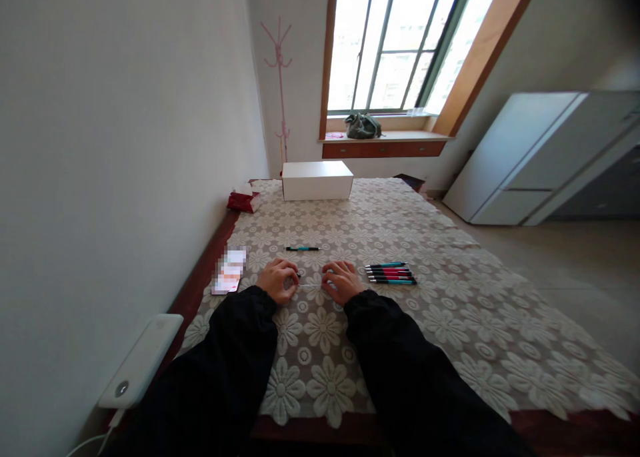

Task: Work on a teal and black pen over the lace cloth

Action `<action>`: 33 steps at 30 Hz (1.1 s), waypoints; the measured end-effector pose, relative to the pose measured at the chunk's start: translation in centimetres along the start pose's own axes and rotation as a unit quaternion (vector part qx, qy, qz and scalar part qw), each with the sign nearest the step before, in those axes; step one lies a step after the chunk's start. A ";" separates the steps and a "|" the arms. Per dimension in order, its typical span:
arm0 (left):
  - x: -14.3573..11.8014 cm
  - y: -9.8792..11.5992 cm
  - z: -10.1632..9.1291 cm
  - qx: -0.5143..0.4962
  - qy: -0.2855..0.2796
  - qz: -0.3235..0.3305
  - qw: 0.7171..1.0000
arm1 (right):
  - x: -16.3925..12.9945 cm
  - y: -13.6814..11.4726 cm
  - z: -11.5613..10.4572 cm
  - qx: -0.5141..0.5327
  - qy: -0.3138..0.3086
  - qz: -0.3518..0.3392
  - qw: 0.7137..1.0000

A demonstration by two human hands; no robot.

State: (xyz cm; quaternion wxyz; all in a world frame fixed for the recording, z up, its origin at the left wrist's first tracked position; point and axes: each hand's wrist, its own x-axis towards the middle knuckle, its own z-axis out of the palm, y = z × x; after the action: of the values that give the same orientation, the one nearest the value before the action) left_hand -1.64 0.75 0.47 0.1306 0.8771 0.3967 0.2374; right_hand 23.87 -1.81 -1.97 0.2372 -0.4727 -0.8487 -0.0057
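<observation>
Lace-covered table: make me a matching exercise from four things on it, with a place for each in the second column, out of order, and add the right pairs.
Things
1. Single slim teal-and-black pen
2. Row of slim red, teal and black pens
3. White rectangular box
4. Flat rectangular phone with a bright screen

Places
A. To the right of the right hand
B. Near the far end of the table
C. To the left of the left hand
D. Between the box and the hands

Pairs: 1-D, 2-A, 3-B, 4-C
</observation>
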 end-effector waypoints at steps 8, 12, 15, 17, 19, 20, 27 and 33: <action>0.0 -0.2 0.2 0.002 0.001 0.000 1.000 | 0.0 -0.1 0.1 0.011 -0.003 -0.004 1.000; -0.1 -0.2 0.1 0.006 0.003 -0.005 1.000 | 0.0 0.0 0.2 0.009 0.001 -0.002 1.000; 0.0 -0.1 0.2 0.008 0.007 0.003 1.000 | 0.0 0.0 0.3 0.009 0.001 0.000 1.000; 0.1 -0.2 0.3 0.005 0.012 0.013 1.000 | 0.0 -0.2 0.3 0.017 0.003 0.002 1.000; 0.2 -0.2 0.5 0.003 0.019 0.024 1.000 | 0.1 -0.4 0.4 0.025 0.006 0.005 1.000; 0.2 -0.2 0.7 0.003 0.021 0.029 0.999 | 0.1 -0.5 0.5 0.028 0.007 0.005 1.000; 0.4 0.5 1.1 -0.006 0.005 0.045 0.999 | 0.1 -0.8 0.8 0.020 0.004 0.017 1.000; 0.2 -0.5 0.8 0.026 0.081 -0.057 0.995 | 0.1 -0.4 0.9 0.026 0.035 0.062 0.997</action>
State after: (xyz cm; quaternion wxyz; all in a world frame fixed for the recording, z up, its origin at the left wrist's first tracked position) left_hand -1.45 1.24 -0.33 0.0885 0.8340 0.4613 0.2896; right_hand 23.15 -1.74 -2.62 0.2791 -0.5179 -0.8085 0.0147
